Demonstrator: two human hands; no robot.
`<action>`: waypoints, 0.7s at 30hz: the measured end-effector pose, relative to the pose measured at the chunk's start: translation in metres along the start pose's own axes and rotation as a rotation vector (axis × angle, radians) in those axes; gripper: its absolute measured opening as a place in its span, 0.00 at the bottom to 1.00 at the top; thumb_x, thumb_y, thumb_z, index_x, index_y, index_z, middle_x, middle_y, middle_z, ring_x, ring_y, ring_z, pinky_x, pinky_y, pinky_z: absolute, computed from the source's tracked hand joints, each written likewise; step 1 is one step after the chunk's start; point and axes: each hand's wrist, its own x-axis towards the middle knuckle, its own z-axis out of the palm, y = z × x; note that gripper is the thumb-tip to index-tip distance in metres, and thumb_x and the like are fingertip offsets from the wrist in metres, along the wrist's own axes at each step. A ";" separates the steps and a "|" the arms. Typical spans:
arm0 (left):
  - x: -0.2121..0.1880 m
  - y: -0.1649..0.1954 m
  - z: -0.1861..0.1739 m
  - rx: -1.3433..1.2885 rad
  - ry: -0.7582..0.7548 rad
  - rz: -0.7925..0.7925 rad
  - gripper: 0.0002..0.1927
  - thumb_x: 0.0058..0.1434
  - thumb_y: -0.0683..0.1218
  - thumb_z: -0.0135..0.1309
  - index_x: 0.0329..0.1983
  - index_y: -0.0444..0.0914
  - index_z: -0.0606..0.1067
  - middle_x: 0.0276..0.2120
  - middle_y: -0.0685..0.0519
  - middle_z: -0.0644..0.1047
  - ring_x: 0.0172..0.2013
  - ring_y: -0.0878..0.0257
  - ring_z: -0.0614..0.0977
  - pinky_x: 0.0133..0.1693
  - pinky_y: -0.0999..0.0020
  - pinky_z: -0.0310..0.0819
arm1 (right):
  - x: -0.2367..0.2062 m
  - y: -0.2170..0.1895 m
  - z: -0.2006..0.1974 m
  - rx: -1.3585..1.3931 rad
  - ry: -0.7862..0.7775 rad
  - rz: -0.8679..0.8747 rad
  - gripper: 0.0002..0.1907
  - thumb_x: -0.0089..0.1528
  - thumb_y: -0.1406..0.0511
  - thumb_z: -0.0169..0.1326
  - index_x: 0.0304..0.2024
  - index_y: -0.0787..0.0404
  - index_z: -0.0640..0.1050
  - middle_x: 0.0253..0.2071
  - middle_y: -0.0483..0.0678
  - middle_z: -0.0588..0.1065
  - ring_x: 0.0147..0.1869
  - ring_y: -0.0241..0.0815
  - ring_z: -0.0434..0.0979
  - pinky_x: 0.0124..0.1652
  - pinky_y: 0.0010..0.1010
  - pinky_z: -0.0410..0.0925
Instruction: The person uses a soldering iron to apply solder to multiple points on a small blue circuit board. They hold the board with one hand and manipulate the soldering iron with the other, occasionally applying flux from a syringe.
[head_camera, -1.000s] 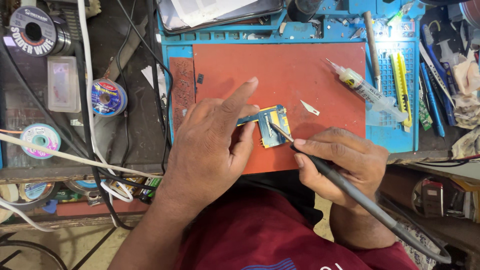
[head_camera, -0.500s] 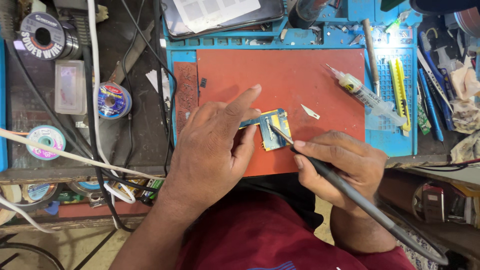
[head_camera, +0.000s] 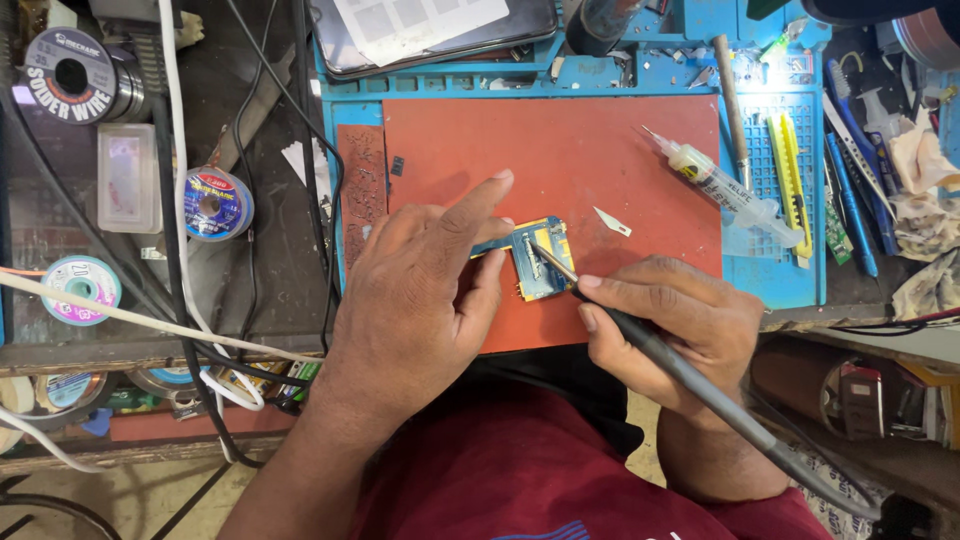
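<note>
A small blue circuit board (head_camera: 540, 258) lies near the front edge of a red work mat (head_camera: 560, 140) on the counter. The left hand (head_camera: 425, 290) steadies the board, thumb and fingers closed on its left edge, index finger raised. The right hand (head_camera: 680, 320) is clamped around a dark soldering iron (head_camera: 690, 378), its tip touching the board. Right of the board, on the mat, lie a small blade (head_camera: 612, 222) and a syringe (head_camera: 720, 185). Solder wire spools (head_camera: 215, 203) sit well to the left.
</note>
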 end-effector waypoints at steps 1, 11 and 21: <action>0.000 0.000 0.000 -0.002 -0.002 0.003 0.31 0.63 0.39 0.60 0.69 0.40 0.66 0.46 0.57 0.83 0.46 0.57 0.80 0.51 0.57 0.73 | 0.000 0.000 0.000 0.010 0.008 -0.008 0.14 0.54 0.75 0.65 0.42 0.70 0.81 0.32 0.53 0.78 0.31 0.39 0.80 0.31 0.25 0.69; 0.000 0.000 0.000 -0.005 0.006 0.010 0.31 0.63 0.39 0.60 0.69 0.40 0.66 0.46 0.57 0.83 0.47 0.57 0.80 0.52 0.57 0.73 | 0.001 -0.002 0.001 0.018 0.005 0.009 0.13 0.54 0.75 0.66 0.42 0.70 0.81 0.32 0.53 0.78 0.31 0.39 0.79 0.31 0.25 0.68; 0.000 0.000 0.001 -0.003 0.011 0.004 0.30 0.63 0.39 0.60 0.69 0.40 0.66 0.46 0.57 0.83 0.47 0.57 0.80 0.52 0.57 0.73 | 0.001 -0.002 0.001 0.015 0.012 -0.010 0.14 0.54 0.75 0.65 0.43 0.69 0.81 0.32 0.52 0.78 0.32 0.39 0.79 0.32 0.26 0.69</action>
